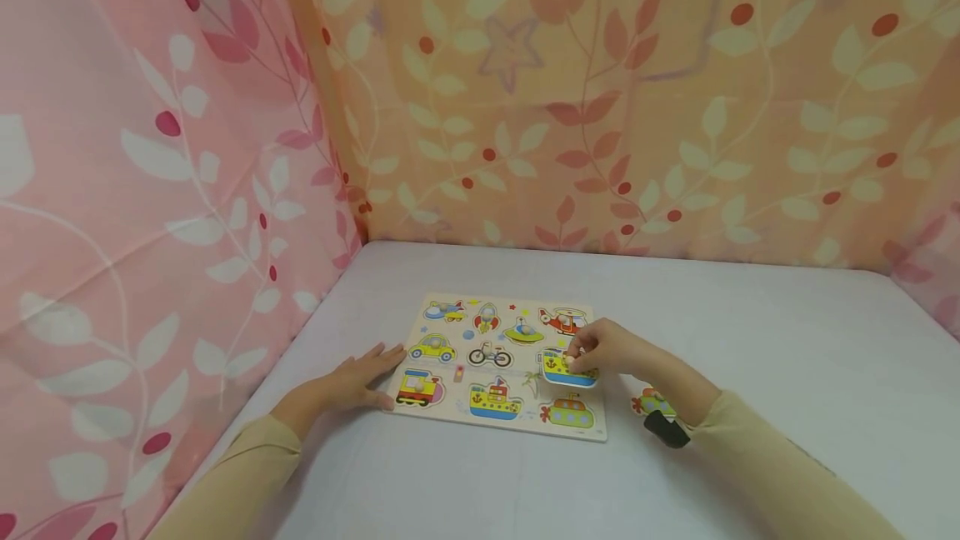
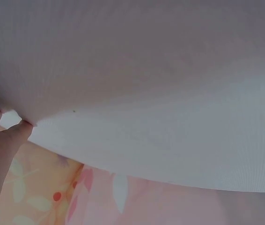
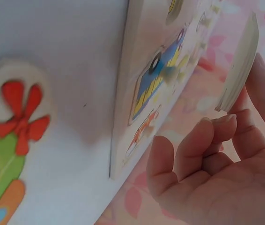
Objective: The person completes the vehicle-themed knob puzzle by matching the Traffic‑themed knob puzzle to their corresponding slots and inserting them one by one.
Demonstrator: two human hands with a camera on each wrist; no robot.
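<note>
A wooden knob puzzle board (image 1: 528, 419) with vehicle pictures lies on the white table. My right hand (image 1: 611, 348) pinches a yellow-and-blue ship puzzle piece (image 1: 558, 371) by its knob, over the board's right side. In the right wrist view that ship piece (image 3: 241, 65) is seen edge-on, apart from the board (image 3: 121, 103). With fingers spread, my left hand (image 1: 352, 382) rests at the board's left edge. A green submarine puzzle piece (image 1: 649, 402) with a red propeller lies to the right of the board, partly hidden by the right wrist.
White table surface (image 1: 450, 482) surrounds the board. A pink patterned curtain (image 1: 150, 190) hangs on the left and an orange one (image 1: 562, 107) at the back. A small black object (image 1: 666, 430) is at my right wrist.
</note>
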